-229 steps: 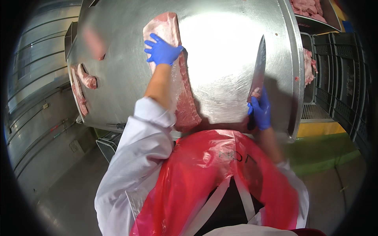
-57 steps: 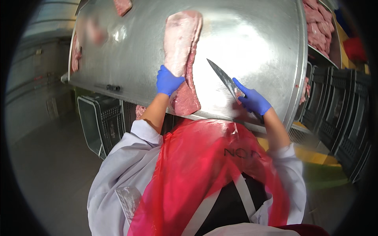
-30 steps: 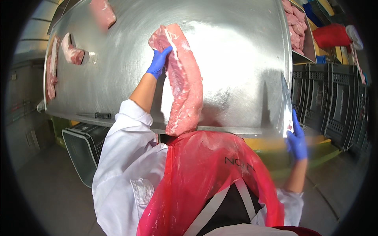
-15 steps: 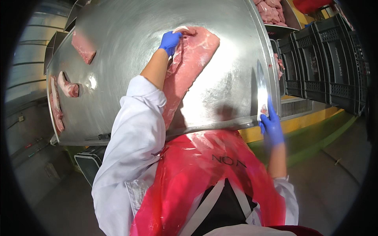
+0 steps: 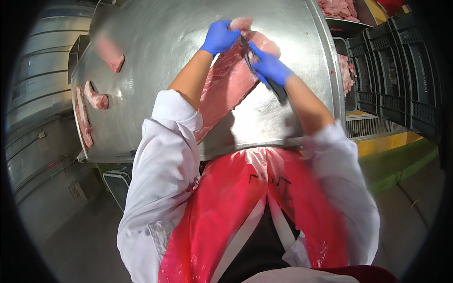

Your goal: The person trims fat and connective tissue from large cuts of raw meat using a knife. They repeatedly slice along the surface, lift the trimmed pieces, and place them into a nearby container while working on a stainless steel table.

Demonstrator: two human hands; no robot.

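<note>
A long slab of raw pink meat, like a pork loin (image 5: 231, 85), lies on the steel table (image 5: 155, 61) in front of me. At its far end my left hand (image 5: 219, 37), in a blue glove, is closed on a pale flap of the meat and holds it up. My right hand (image 5: 270, 67), also gloved in blue, is wrapped round a knife (image 5: 279, 91) with a dark handle. The blade points away from me and left, up against the meat just beside my left fingers; its tip is partly hidden there.
Several smaller meat pieces (image 5: 97, 99) lie along the table's left side. Beyond the right edge are a bin with meat trimmings (image 5: 347, 73), a tray of meat (image 5: 337, 8) and stacked dark crates (image 5: 401, 70). Another crate (image 5: 116, 181) sits below the near left edge.
My right hand has brought the knife from the table's right edge over to the far end of the meat. My left hand keeps its hold there; the whole view has shifted slightly.
</note>
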